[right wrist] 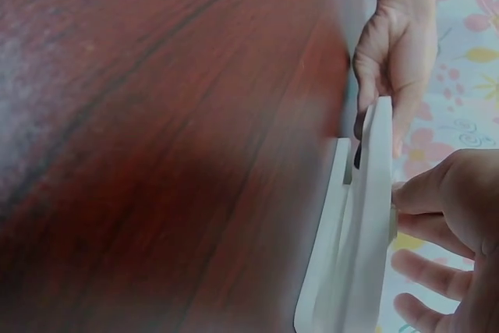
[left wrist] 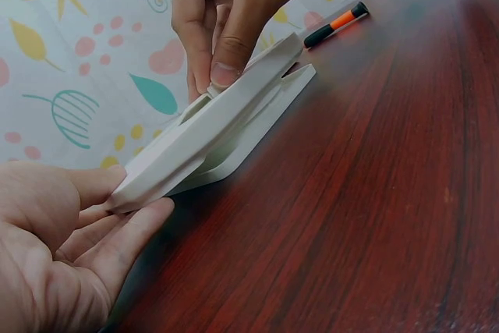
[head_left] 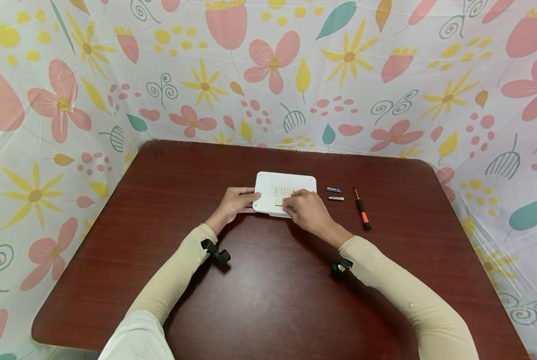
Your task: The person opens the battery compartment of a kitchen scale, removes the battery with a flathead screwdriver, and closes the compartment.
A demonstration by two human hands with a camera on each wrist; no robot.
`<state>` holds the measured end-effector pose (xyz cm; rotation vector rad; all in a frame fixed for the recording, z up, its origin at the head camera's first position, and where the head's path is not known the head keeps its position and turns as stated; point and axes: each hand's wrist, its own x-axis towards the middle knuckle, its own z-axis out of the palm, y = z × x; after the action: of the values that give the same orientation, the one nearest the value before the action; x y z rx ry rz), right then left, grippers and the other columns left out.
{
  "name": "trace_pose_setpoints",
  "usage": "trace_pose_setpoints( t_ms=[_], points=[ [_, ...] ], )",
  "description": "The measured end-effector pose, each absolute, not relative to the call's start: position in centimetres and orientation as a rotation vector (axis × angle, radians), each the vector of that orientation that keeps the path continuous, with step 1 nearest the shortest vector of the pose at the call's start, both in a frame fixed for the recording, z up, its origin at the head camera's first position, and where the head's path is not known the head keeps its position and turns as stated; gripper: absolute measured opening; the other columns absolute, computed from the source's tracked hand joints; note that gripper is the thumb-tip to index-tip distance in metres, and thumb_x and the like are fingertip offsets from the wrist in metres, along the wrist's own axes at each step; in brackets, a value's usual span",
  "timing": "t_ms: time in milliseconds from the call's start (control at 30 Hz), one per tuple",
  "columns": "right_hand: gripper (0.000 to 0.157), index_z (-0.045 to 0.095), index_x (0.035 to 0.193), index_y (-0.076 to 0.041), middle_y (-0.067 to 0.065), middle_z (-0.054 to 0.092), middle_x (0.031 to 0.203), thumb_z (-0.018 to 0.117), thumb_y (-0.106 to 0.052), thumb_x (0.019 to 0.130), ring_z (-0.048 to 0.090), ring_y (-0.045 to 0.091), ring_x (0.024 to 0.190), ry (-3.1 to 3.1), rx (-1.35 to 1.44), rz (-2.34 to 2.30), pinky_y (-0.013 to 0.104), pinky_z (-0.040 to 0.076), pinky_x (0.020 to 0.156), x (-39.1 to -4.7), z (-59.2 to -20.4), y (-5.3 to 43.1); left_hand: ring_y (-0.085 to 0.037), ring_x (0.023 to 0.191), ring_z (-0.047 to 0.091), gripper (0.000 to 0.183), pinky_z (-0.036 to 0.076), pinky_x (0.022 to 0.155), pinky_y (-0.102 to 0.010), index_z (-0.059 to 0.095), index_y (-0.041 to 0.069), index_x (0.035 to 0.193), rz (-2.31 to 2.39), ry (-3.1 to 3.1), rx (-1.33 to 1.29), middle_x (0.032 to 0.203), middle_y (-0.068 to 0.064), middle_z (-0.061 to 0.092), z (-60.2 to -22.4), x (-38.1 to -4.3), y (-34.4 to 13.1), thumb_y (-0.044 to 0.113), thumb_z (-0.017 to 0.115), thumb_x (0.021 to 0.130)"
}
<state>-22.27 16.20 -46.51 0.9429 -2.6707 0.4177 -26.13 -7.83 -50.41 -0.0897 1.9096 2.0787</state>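
Note:
A flat white rectangular device [head_left: 266,181] with rounded corners and a printed label lies near the table's middle, its labelled face up. My left hand [head_left: 233,204] grips its left edge, thumb above and fingers below. My right hand [head_left: 310,210] pinches a small pale cover [head_left: 279,202] against that face; how far it sits in its slot is hidden by the fingers. In the left wrist view, a second thin white part [left wrist: 242,150] shows beneath the device's body [left wrist: 222,118], with a gap between them.
Two small batteries, one upper [head_left: 334,189] and one lower [head_left: 336,198], lie right of the device. Beyond them is a screwdriver [head_left: 362,212] with a black and orange handle. The brown table [head_left: 196,165] meets a flower-patterned curtain [head_left: 232,90] behind.

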Motion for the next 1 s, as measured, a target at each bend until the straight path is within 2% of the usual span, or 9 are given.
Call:
trace_pose_setpoints(
  t_ms=[500,733,1000],
  points=[
    [0.005,0.083,0.087,-0.013,0.002,0.079,0.09,0.079,-0.009,0.086,0.072,0.032,0.099,-2.602,0.962,0.375,0.049,0.062,0.082,-22.28,-46.62,16.06,-0.016,0.072,0.073,0.039,0.065,0.069,-0.033,0.064,-0.01,0.129,2.101,1.903,-0.086,0.106,-0.023,0.073,-50.5,-26.21,-7.82,0.005,0.073,0.094],
    [0.018,0.07,0.073,-0.016,-0.002,0.076,0.078,0.075,-0.006,0.087,0.072,0.027,0.1,-2.519,1.002,0.278,0.05,0.059,0.077,-22.02,-46.97,16.0,-0.017,0.073,0.074,0.041,0.065,0.071,-0.034,0.064,-0.009,0.131,2.082,1.913,-0.096,0.113,-0.026,0.071,-50.52,-26.23,-7.89,0.006,0.074,0.094],
    [0.021,0.066,0.072,-0.016,-0.001,0.075,0.077,0.074,-0.009,0.09,0.071,0.026,0.103,-2.511,0.993,0.244,0.048,0.057,0.081,-21.63,-46.97,16.03,-0.018,0.073,0.074,0.04,0.065,0.071,-0.034,0.064,-0.009,0.13,2.085,1.907,-0.091,0.11,-0.025,0.072,-50.47,-26.17,-7.84,0.006,0.074,0.094]
  ],
)
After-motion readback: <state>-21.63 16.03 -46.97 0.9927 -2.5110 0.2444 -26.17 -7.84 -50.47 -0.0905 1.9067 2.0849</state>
